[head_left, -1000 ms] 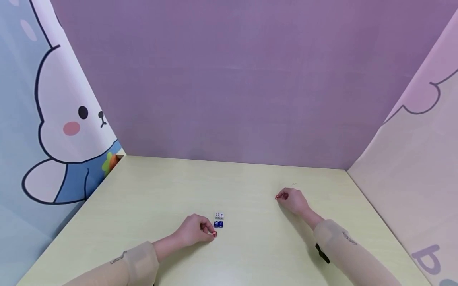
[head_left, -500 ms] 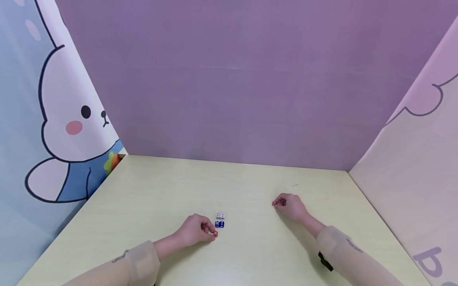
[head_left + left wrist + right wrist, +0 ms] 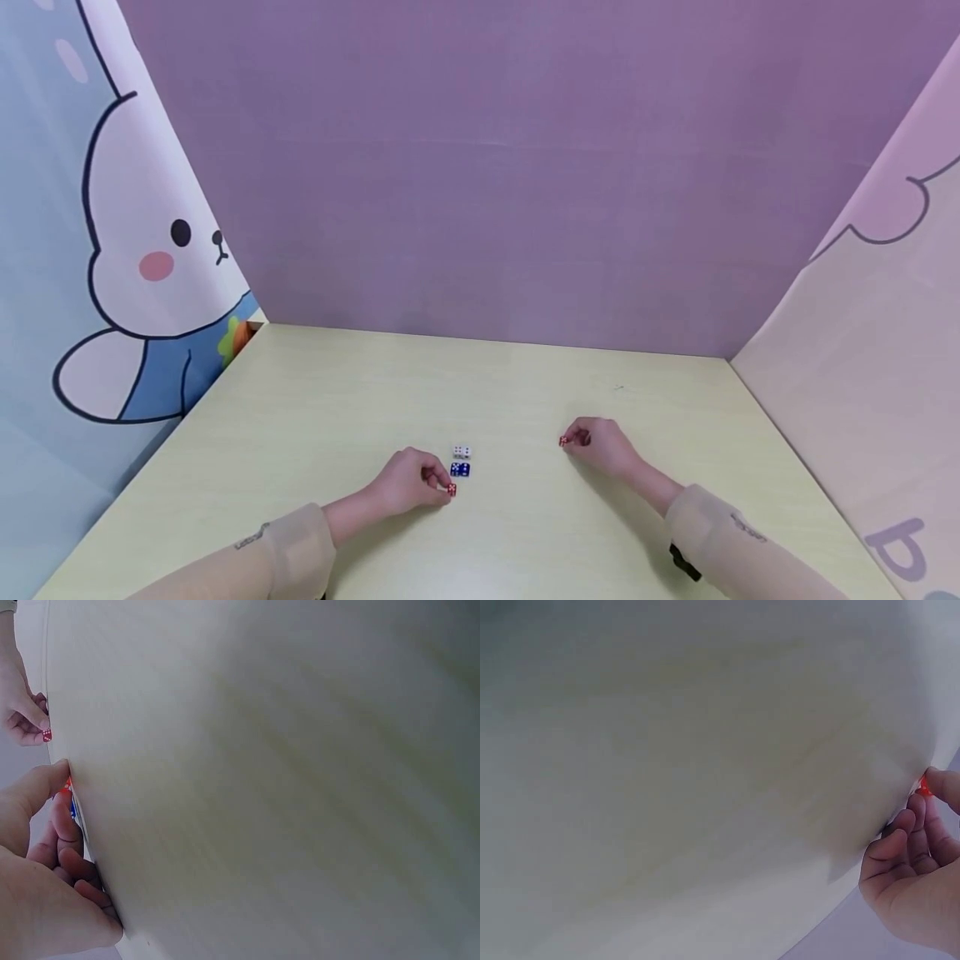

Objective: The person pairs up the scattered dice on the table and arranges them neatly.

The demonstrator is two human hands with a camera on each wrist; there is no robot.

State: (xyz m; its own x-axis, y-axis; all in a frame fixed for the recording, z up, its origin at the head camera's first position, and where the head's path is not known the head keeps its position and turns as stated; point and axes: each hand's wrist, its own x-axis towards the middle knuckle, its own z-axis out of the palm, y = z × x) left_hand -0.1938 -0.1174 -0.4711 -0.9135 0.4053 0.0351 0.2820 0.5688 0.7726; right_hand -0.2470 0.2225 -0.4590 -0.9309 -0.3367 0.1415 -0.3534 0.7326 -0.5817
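My left hand [image 3: 408, 482] pinches a red die [image 3: 452, 490] between thumb and fingertips at the near side of a small group of dice. Just beyond that die sit two blue dice [image 3: 460, 470] side by side, and behind them two white dice [image 3: 462, 452] in the same way. Off to the right, my right hand [image 3: 604, 445] pinches a second red die [image 3: 563, 441]. In the right wrist view this red die [image 3: 924, 785] is partly covered by the thumb and fingers. The left wrist view shows the left hand's red die [image 3: 67, 784] mostly hidden by fingers.
The pale wooden table [image 3: 360, 383] carries all the dice. A purple panel [image 3: 495, 183] rises at its far edge. Printed cloths stand on both sides, with a rabbit figure [image 3: 150, 200] on the left one. A tiny mark [image 3: 618, 387] lies beyond the right hand.
My right hand has moved left and nearer to me with its red die. The left hand keeps its pinch on the other red die and stays in place beside the blue dice.
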